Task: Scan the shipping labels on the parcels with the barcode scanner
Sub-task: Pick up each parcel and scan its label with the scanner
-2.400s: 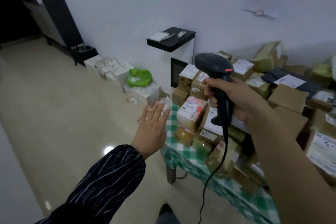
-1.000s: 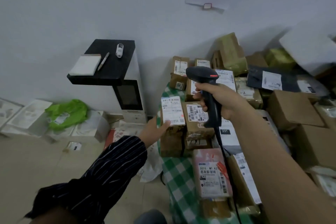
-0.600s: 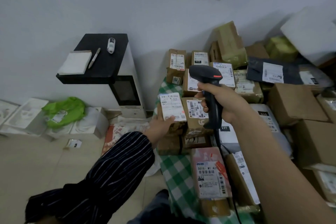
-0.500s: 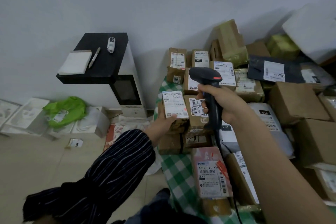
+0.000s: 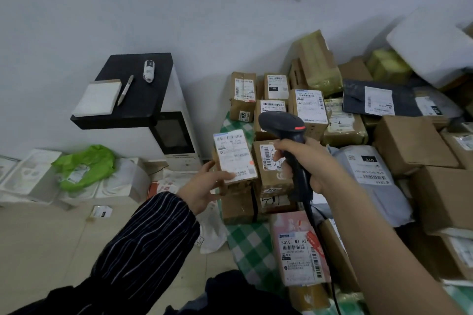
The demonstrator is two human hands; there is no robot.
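Note:
My right hand [image 5: 311,163] grips the handle of a black barcode scanner [image 5: 282,123], its head pointing left and away over the parcels. My left hand [image 5: 202,186] holds the left side of a small brown parcel [image 5: 236,183] with a white shipping label [image 5: 234,155] on top, thumb lying on the label's lower edge. A second labelled brown parcel [image 5: 271,163] stands right beside it, partly behind the scanner. Many more labelled boxes and bags are heaped on a table with a green checked cloth [image 5: 248,243].
A pink parcel [image 5: 299,250] lies at the table's near edge. A white cabinet with a black top [image 5: 133,92] holding a notepad, pen and small bottle stands left of the table. White boxes and a green bag [image 5: 84,166] sit on the floor.
My left hand has reached from mid-air to the small parcel at the table's left corner and taken hold of it. The scanner has stayed over the pile as my view swung right.

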